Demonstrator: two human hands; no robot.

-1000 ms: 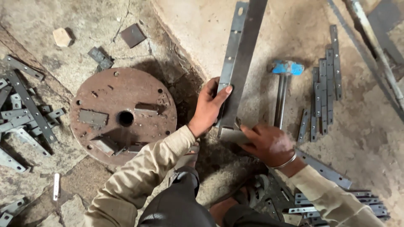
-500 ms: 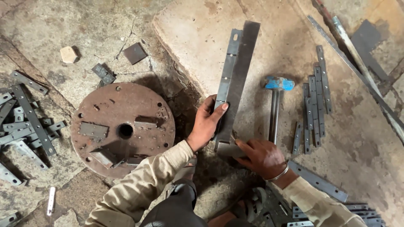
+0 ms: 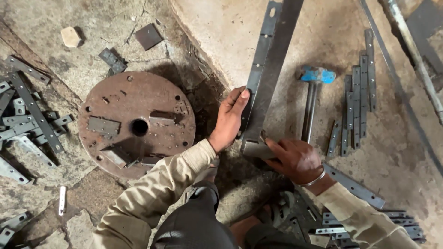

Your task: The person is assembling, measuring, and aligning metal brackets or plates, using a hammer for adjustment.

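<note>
The left hand lay flat against the edge of the long steel bars on the concrete floor, its grip spread. The right hand had its grip pinched on the bars' near end, beside a blue-headed hammer.

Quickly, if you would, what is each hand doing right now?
Left hand: open, fingers pressed flat against the edge of the long steel bars.
Right hand: closed around the near end of the same bars.
</note>
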